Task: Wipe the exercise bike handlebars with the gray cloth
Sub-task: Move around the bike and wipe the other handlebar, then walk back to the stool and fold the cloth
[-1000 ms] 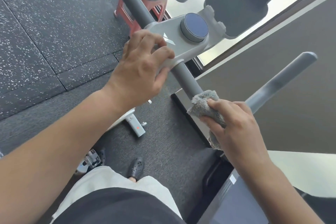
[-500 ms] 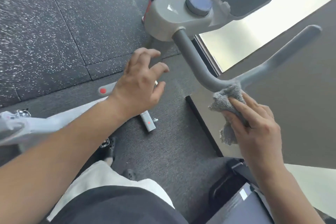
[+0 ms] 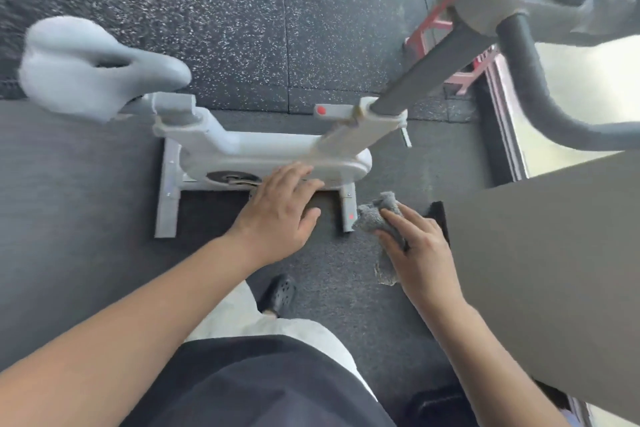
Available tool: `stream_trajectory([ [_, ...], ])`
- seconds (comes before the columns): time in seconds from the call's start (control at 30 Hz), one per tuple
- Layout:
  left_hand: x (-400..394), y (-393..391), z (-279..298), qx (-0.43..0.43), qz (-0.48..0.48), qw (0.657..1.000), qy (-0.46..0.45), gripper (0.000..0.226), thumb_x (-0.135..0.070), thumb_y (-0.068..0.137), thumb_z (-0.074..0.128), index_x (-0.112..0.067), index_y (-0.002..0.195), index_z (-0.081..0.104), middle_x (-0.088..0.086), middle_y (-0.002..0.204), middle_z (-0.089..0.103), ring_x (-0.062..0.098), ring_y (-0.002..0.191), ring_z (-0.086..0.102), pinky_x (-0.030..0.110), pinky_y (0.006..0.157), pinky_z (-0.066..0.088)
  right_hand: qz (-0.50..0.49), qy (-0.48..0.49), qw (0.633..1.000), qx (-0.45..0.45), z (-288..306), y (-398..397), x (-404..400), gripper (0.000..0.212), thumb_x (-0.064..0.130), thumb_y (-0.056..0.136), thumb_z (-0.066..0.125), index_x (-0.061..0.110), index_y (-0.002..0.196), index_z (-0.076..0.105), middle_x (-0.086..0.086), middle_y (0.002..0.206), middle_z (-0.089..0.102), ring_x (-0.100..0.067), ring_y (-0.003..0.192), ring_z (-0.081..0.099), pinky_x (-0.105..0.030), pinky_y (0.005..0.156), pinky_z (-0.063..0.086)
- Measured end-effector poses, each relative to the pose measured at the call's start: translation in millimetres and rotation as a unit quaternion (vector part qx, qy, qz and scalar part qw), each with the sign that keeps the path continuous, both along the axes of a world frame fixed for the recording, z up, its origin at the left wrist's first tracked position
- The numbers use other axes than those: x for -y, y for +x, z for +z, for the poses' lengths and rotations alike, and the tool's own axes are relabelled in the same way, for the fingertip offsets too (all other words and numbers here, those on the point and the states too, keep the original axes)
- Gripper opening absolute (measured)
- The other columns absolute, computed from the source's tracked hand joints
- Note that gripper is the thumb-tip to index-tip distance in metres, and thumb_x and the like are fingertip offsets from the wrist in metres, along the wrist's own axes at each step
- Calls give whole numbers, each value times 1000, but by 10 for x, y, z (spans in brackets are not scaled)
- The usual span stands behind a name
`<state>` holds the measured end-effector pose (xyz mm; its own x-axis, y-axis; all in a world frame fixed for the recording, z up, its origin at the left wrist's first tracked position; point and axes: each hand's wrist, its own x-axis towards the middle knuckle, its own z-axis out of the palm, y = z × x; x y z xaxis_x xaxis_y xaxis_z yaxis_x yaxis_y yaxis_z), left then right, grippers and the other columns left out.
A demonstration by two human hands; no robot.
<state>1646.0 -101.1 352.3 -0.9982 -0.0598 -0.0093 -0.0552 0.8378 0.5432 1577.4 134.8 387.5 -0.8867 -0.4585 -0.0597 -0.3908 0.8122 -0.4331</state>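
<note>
Clutching a crumpled, fuzzy gray cloth (image 3: 375, 215), right hand (image 3: 420, 253); left hand (image 3: 280, 215) spread empty.

The cloth (image 3: 375, 217) was gray and fuzzy. The bike frame (image 3: 277, 152) and saddle (image 3: 86, 66) were white, with small red dots; the handlebar (image 3: 533, 80) was dark gray. The floor (image 3: 207, 10) was black, speckled white. The shoe (image 3: 278, 293) was black.

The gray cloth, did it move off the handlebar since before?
Yes. The gray cloth, in the right hand, has dropped away from the handlebar, which now sits well above it.
</note>
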Motion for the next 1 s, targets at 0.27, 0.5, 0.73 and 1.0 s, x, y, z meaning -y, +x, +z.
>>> stream_trajectory([
  [0.27, 775, 1206, -589, 71, 139, 988, 18, 55, -31, 100, 51, -12, 151, 39, 9, 164, 26, 23, 155, 13, 37, 128, 3, 139, 66, 985, 77, -625, 520, 1020, 38, 39, 90, 66, 22, 124, 67, -1, 134, 61, -28, 115, 55, -37, 99, 42],
  [0.5, 1715, 2411, -955, 127, 242, 962, 23, 60, -35, 102, 46, -14, 155, 30, 7, 167, 19, 22, 156, 7, 38, 128, 1, 284, 105, 949, 84, -926, 1344, 2317, 30, 36, 91, 66, 20, 117, 69, -2, 127, 65, -32, 105, 59, -35, 94, 43],
  [0.73, 2751, 3660, -1185, 178, 307, 934, 33, 60, -36, 103, 43, -15, 156, 26, 7, 168, 15, 23, 156, 5, 38, 127, -1, 398, 142, 902, 90, -1169, 2335, 3752, 31, 36, 95, 59, 21, 121, 67, 1, 133, 61, -29, 108, 58, -32, 97, 38],
  [1.0, 3748, 4584, -1250, 232, 381, 894, 49, 60, -35, 103, 42, -15, 157, 25, 7, 168, 15, 24, 156, 6, 39, 128, 2, 464, 116, 874, 87, -1207, 3090, 5292, 34, 30, 89, 69, 15, 119, 69, -11, 128, 64, -37, 104, 60, -40, 97, 44],
])
